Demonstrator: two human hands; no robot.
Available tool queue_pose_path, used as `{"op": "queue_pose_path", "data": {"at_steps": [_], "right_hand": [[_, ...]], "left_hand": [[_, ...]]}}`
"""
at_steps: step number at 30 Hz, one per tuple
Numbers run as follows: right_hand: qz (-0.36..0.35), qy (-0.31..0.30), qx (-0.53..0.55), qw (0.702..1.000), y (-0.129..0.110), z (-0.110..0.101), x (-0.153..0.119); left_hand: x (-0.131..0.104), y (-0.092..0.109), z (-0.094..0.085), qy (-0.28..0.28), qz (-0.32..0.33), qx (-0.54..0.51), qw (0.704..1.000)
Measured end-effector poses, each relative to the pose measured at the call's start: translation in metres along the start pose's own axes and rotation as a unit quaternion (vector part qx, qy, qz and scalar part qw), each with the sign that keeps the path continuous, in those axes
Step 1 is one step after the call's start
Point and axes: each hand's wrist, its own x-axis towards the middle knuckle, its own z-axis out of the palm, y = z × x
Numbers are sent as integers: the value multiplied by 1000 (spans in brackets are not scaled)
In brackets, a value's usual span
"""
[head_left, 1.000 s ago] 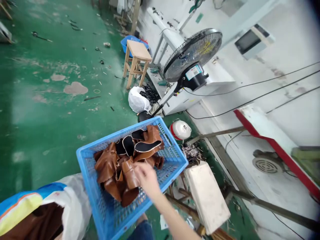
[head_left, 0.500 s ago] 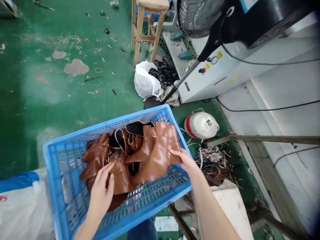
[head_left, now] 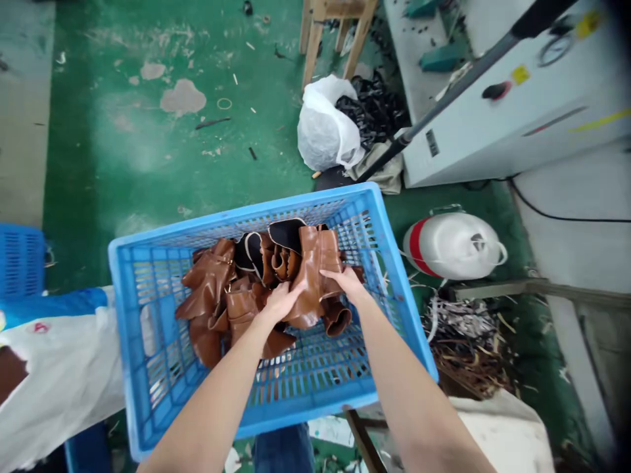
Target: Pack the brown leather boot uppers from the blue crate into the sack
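Inside the slatted blue plastic crate (head_left: 411, 309), right of its middle, both hands are at a glossy brown leather boot upper (head_left: 308, 289). The right hand (head_left: 349, 284) seems to pinch its right side, thumb across the front and fingers mostly out of sight behind. The left hand (head_left: 280, 302) has its fingers bunched at the lower left edge; whether it grips or only steadies the piece, I cannot tell.

This handling probably goes best with a broad, light hold on both sides, keeping the shaft flat and fingernails off the smooth face. The leather looks supple, so hard pinching could crease it, and tugging could catch neighbouring edges.

Toward the crate's left side lie crumpled brown leather pieces (head_left: 211, 276), soft-folded and shiny. By its far wall sit black lining parts (head_left: 286, 235), matt, rounded and edged in a pale line. Just below the right hand, a rolled brown leather piece (head_left: 338, 318) opens like a short tube.
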Motion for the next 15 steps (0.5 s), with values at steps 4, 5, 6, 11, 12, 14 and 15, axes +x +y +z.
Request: {"op": "queue_pose_path", "data": {"at_steps": [4, 5, 6, 11, 12, 14, 15], "right_hand": [[17, -29, -22, 999, 0, -15, -9], [21, -39, -26, 999, -1, -16, -11], [26, -49, -29, 998, -3, -16, -13], [75, -76, -47, 993, -8, -3, -15], [83, -67, -55, 993, -9, 0, -14], [88, -36, -69, 993, -8, 5, -14], [86, -18, -74, 993, -6, 7, -14]], "left_hand": [[-30, -14, -7, 146, 0, -30, 989], [-40, -24, -10, 200, -28, -33, 979], [-49, -36, -14, 250, -71, -32, 965], [-85, -111, -22, 290, -310, -43, 904], [-88, -123, -21, 255, -323, -53, 910], [-90, -143, -19, 187, -316, -70, 928], [-90, -149, -18, 163, -306, -75, 935]]}}
